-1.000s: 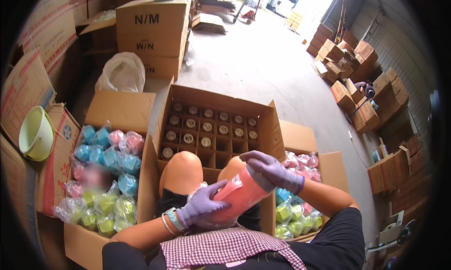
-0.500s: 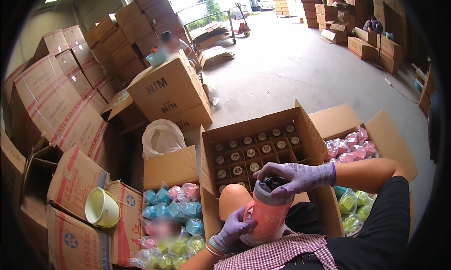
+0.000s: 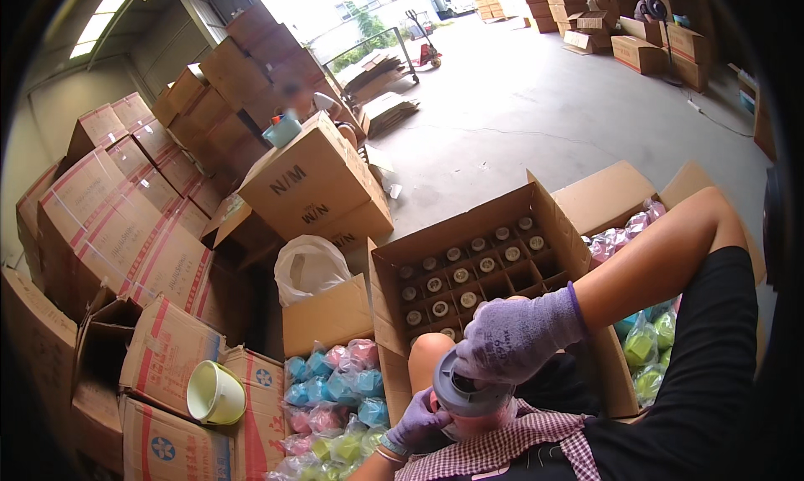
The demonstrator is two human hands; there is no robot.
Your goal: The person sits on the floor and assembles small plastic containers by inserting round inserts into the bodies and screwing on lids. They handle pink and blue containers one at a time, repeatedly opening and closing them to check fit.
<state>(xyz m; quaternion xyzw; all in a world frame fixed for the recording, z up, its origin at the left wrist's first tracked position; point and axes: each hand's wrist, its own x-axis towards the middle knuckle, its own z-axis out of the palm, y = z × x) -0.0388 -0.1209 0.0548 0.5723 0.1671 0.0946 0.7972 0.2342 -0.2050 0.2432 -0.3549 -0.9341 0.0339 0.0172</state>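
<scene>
Presently, the left hand (image 3: 417,425) has its grip clasped around the pink mug (image 3: 479,425), near centre; whether the right hand (image 3: 521,334) pinches its grey top (image 3: 450,390), I cannot tell. Dark lettering (image 3: 288,180) marks a far-left carton (image 3: 335,164) on grey floor (image 3: 477,150).

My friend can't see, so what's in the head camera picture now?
A gloved left hand holds a pink bottle while the gloved right hand is at its grey top. Ahead stands a divided box; on the left lie wrapped blue, pink and green things.
</scene>
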